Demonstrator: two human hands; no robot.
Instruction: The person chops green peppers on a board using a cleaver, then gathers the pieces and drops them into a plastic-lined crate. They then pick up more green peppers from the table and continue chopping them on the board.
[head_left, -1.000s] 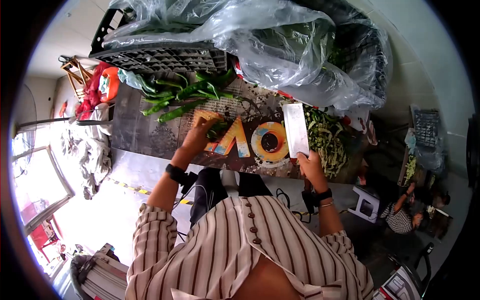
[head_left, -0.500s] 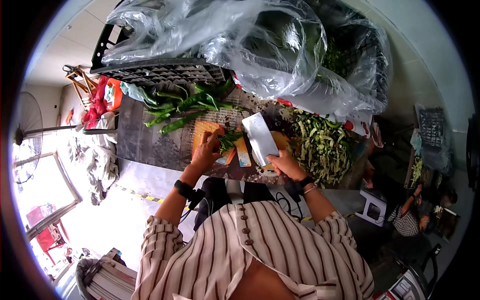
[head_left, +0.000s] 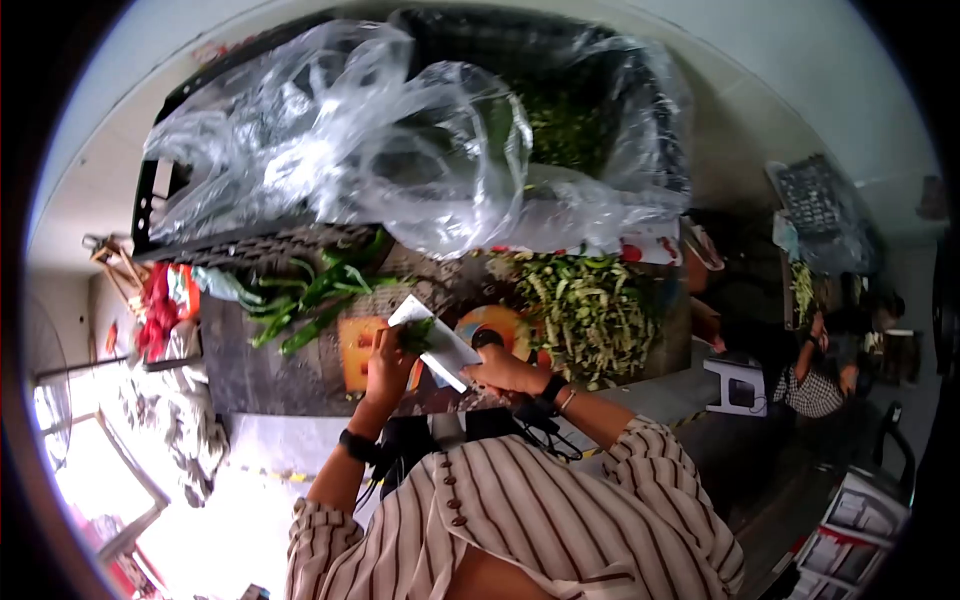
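My right hand (head_left: 505, 370) grips a cleaver (head_left: 447, 352) whose broad pale blade slants up to the left. The blade's far part lies against a small bunch of green peppers (head_left: 415, 335). My left hand (head_left: 386, 362) is closed around that bunch, its fingers curled on the blade's left side. Beneath both is a dark, worn tabletop (head_left: 260, 375) with orange printed patches (head_left: 357, 345). Whole long green peppers (head_left: 318, 305) lie behind my left hand. A heap of cut pepper pieces (head_left: 590, 320) spreads to the right of the cleaver. The cleaver's handle is mostly hidden in my fist.
A black crate (head_left: 290, 243) draped with clear plastic (head_left: 350, 130) stands along the table's back, with greens inside. Red bags (head_left: 157, 310) hang at the left. On the right are a white stool (head_left: 735, 387) and another person in a checked top (head_left: 812, 390).
The cleaver has come leftward in my right hand, from beside the bunch to against it. My left hand still holds the peppers. The whole view has shifted, showing more of the crate.
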